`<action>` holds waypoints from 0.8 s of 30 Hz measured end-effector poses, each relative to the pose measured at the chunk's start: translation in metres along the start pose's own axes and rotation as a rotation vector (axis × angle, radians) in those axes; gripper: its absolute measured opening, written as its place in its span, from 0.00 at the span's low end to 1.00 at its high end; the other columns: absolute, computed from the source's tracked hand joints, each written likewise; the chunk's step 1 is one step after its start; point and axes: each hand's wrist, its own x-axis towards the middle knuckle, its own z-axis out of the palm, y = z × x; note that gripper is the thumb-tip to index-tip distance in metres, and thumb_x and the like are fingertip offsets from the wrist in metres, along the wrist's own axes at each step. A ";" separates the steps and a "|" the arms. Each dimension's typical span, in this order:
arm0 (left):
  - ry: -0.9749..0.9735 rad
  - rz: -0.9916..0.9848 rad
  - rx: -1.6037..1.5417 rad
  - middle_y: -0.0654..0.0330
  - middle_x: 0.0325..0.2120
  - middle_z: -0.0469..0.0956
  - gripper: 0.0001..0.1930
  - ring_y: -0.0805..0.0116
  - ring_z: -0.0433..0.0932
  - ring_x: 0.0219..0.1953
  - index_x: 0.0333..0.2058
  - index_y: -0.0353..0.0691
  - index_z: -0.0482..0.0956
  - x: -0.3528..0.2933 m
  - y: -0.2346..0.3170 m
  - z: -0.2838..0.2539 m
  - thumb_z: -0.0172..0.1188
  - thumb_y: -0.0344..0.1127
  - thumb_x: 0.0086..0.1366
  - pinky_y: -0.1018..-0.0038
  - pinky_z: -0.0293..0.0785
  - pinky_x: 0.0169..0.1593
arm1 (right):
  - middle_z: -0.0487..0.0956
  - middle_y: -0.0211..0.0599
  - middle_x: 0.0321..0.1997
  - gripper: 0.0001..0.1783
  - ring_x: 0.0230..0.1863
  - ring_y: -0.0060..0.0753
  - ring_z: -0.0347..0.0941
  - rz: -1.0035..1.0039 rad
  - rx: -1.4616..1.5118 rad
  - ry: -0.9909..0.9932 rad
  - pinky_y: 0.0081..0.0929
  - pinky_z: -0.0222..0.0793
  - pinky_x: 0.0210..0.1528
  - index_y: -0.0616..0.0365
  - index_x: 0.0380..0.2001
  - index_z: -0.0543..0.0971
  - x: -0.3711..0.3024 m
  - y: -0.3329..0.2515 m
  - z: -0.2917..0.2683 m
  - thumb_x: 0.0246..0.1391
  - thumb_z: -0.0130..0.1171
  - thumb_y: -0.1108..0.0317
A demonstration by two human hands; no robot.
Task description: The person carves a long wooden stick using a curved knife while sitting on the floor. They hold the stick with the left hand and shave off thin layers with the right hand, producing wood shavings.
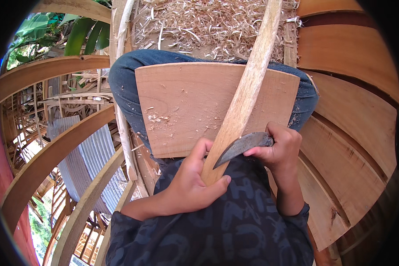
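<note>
A long pale wooden strip (244, 95) slants from my body up and away to the far right, crossing over a flat board (181, 102) laid across my lap. My left hand (195, 177) is wrapped round the strip's near end, thumb on one side and fingers on the other. In my right hand (279, 146) is a knife (241, 147) with a dark, curved blade; its handle is mostly hidden by the fingers. The blade lies across the strip just beyond my left hand, its tip pointing left toward me. Small shavings lie on the board's left part.
Curled wood shavings (199, 26) cover the floor ahead of my legs. Wide planks (341, 150) with gaps between them rise on the right. To the left, curved wooden beams (53, 155) stand over a drop, with corrugated metal sheets (93, 155) and scrap wood below.
</note>
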 end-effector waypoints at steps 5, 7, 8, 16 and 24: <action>-0.008 -0.046 -0.028 0.62 0.35 0.65 0.21 0.80 0.62 0.38 0.45 0.34 0.60 0.002 0.008 0.001 0.59 0.27 0.54 0.80 0.62 0.41 | 0.64 0.39 0.06 0.43 0.11 0.43 0.68 0.026 -0.023 0.067 0.30 0.62 0.15 0.58 0.07 0.66 0.009 0.011 -0.001 0.17 0.59 0.22; -0.003 -0.068 -0.071 0.63 0.34 0.65 0.21 0.80 0.62 0.38 0.44 0.34 0.60 0.002 0.009 0.002 0.59 0.28 0.54 0.80 0.62 0.41 | 0.64 0.41 0.06 0.43 0.13 0.44 0.69 0.021 -0.027 0.072 0.31 0.62 0.16 0.59 0.08 0.67 0.009 0.011 -0.003 0.22 0.59 0.23; -0.002 -0.081 -0.090 0.63 0.34 0.64 0.21 0.80 0.62 0.38 0.44 0.34 0.60 0.001 0.010 0.002 0.59 0.29 0.55 0.80 0.61 0.41 | 0.64 0.41 0.07 0.42 0.13 0.42 0.68 0.116 -0.043 0.115 0.31 0.62 0.16 0.61 0.08 0.68 0.010 0.016 0.000 0.26 0.58 0.24; -0.039 -0.080 0.045 0.63 0.34 0.64 0.22 0.78 0.62 0.39 0.45 0.35 0.60 -0.010 0.009 -0.009 0.60 0.30 0.54 0.79 0.61 0.43 | 0.63 0.39 0.08 0.39 0.13 0.30 0.63 0.428 0.263 0.160 0.28 0.58 0.18 0.65 0.12 0.70 -0.005 0.058 -0.029 0.47 0.52 0.33; 0.022 -0.130 -0.045 0.61 0.38 0.66 0.22 0.78 0.63 0.42 0.44 0.35 0.60 -0.002 0.010 0.005 0.60 0.27 0.54 0.79 0.61 0.47 | 0.66 0.38 0.08 0.37 0.11 0.43 0.68 -0.095 0.078 0.029 0.32 0.61 0.14 0.57 0.07 0.67 0.004 0.000 0.005 0.30 0.60 0.29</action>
